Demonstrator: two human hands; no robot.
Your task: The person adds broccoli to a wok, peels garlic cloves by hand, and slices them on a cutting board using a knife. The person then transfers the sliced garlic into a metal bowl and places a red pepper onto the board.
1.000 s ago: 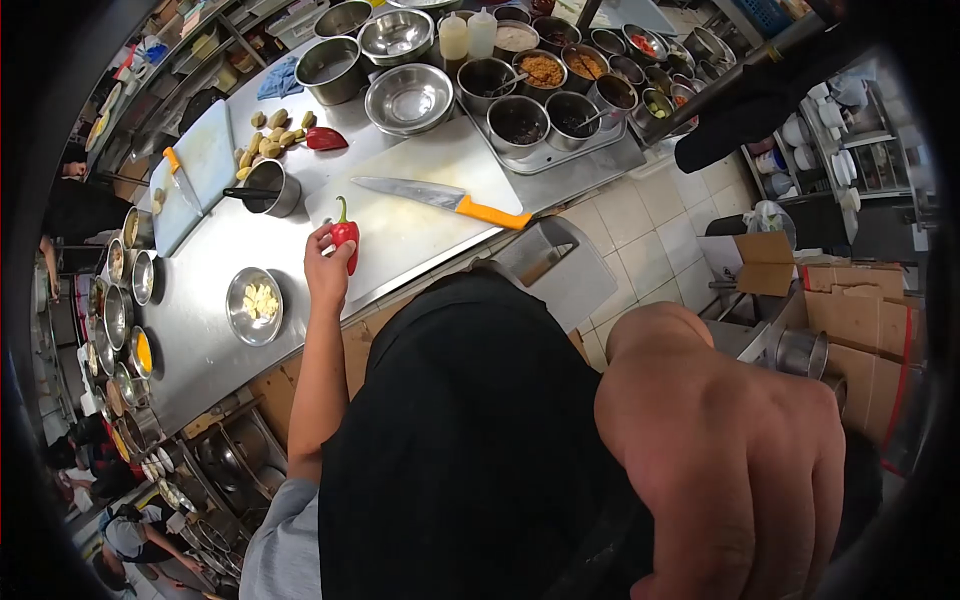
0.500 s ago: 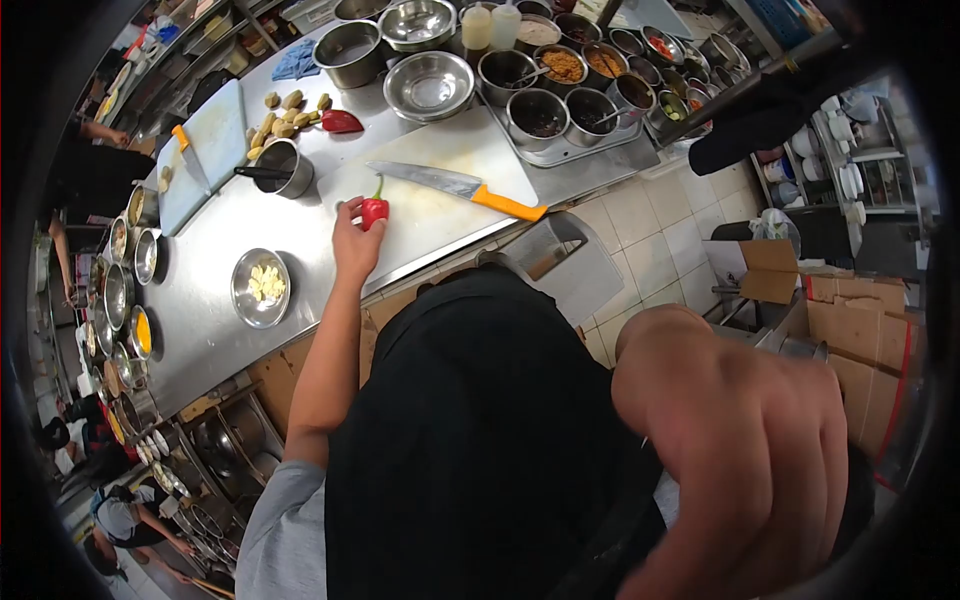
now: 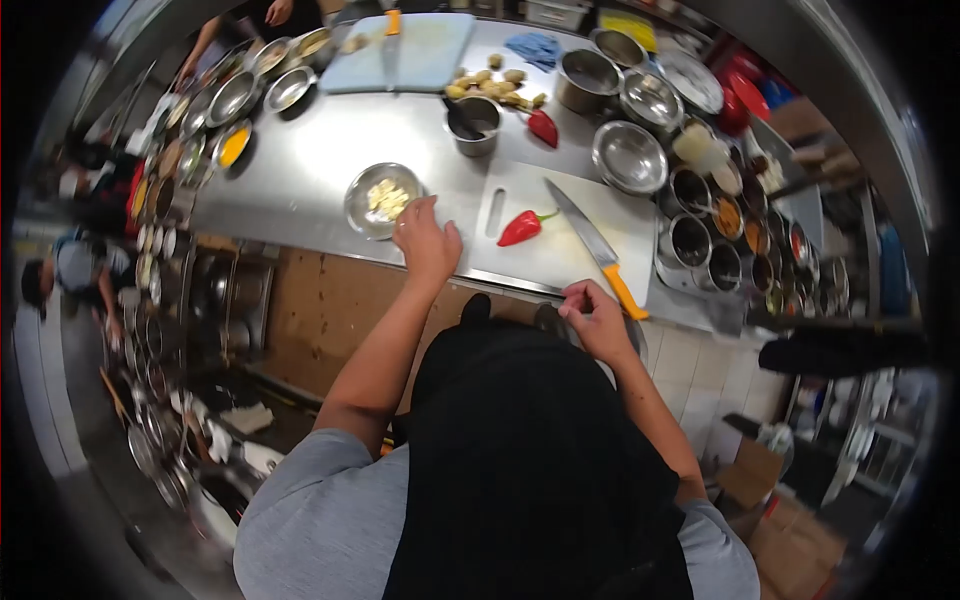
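My left hand (image 3: 427, 240) is at the near right rim of a metal bowl (image 3: 360, 215) that has pale pieces (image 3: 386, 199) in it; its fingers are apart and nothing shows in them. My right hand (image 3: 592, 315) is by the near edge of the white cutting board (image 3: 570, 225), just left of the orange handle of a large knife (image 3: 590, 238). Its fingers are curled, and whether they hold something small cannot be made out. On the board lies a red pepper (image 3: 520, 229) with a green stem, left of the blade.
Behind the board are a second red pepper (image 3: 542, 128), several ginger pieces (image 3: 490, 80) and a pot (image 3: 473, 126) with a dark handle. A blue board (image 3: 430, 60) bears another knife. Metal bowls (image 3: 630, 157) stand at right. Other people (image 3: 75, 270) are at far left.
The view has turned. The red pepper has left my left hand and lies on the board. My left hand has moved beside the bowl, and my right hand has come down near the knife handle.
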